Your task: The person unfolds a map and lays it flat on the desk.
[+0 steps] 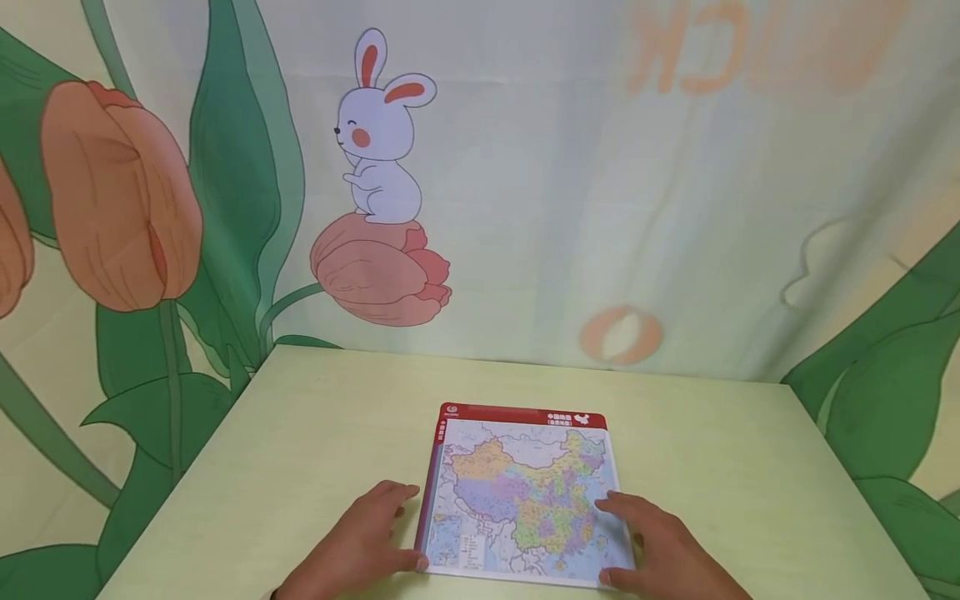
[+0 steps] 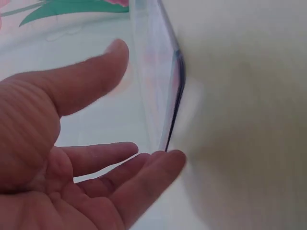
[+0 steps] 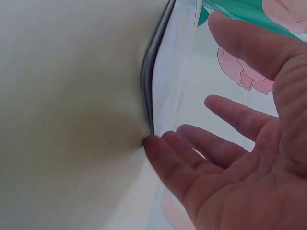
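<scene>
A flat map board (image 1: pixel 525 500) with a red top band and a multicoloured map of China lies face up on the table. At its left edge is my left hand (image 1: pixel 363 533), thumb by the near left corner and fingers spread. My right hand (image 1: pixel 660 542) is at the right edge, its thumb by the near right corner and a finger reaching over the board's side. In the left wrist view, fingertips of the left hand (image 2: pixel 62 167) meet the board's edge (image 2: pixel 176 96). Likewise, the right wrist view has the right hand (image 3: pixel 240 153) with its little finger at the edge (image 3: pixel 148 81). Neither hand curls round the board.
The pale yellow-green table (image 1: pixel 322 417) extends on both sides of the board and behind it. A hanging cloth (image 1: pixel 525 167) printed with tulips, leaves and a white rabbit stands at the table's back edge.
</scene>
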The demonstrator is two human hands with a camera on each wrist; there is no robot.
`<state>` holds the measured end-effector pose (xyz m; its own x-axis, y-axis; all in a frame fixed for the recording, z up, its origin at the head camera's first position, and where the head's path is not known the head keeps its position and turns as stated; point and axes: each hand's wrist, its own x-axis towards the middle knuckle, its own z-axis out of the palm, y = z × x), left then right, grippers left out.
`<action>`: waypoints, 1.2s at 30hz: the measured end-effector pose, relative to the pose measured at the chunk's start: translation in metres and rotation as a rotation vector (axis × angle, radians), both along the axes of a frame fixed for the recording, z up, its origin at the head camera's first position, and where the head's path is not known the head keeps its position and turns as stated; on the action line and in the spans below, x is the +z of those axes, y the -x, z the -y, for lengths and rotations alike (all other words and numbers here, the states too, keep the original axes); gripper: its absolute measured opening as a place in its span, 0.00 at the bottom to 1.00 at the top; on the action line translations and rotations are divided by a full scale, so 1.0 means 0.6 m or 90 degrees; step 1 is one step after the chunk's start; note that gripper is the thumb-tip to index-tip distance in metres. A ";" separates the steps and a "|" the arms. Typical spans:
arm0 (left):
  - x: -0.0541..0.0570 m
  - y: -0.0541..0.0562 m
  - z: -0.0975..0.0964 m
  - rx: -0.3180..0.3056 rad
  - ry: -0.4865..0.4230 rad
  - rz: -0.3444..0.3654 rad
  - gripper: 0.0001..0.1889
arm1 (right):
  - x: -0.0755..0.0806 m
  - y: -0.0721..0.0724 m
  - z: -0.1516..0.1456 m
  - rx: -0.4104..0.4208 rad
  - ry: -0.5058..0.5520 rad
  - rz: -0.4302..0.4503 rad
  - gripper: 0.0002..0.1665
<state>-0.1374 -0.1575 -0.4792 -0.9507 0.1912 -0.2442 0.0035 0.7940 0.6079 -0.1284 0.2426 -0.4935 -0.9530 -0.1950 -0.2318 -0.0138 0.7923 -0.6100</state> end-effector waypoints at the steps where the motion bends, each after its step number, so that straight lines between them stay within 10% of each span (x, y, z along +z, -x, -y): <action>1: -0.003 0.001 -0.002 -0.001 -0.004 0.007 0.46 | -0.002 0.000 -0.001 0.001 0.011 0.005 0.50; 11: -0.020 -0.001 -0.023 -0.002 -0.065 0.077 0.42 | -0.012 -0.006 0.004 -0.044 0.024 0.071 0.46; 22: -0.020 -0.008 -0.038 -0.082 0.077 0.009 0.32 | -0.022 -0.006 -0.011 0.080 0.030 0.033 0.41; 36: -0.019 -0.005 -0.043 -0.069 0.099 0.041 0.26 | -0.024 -0.007 -0.022 0.136 0.016 -0.001 0.34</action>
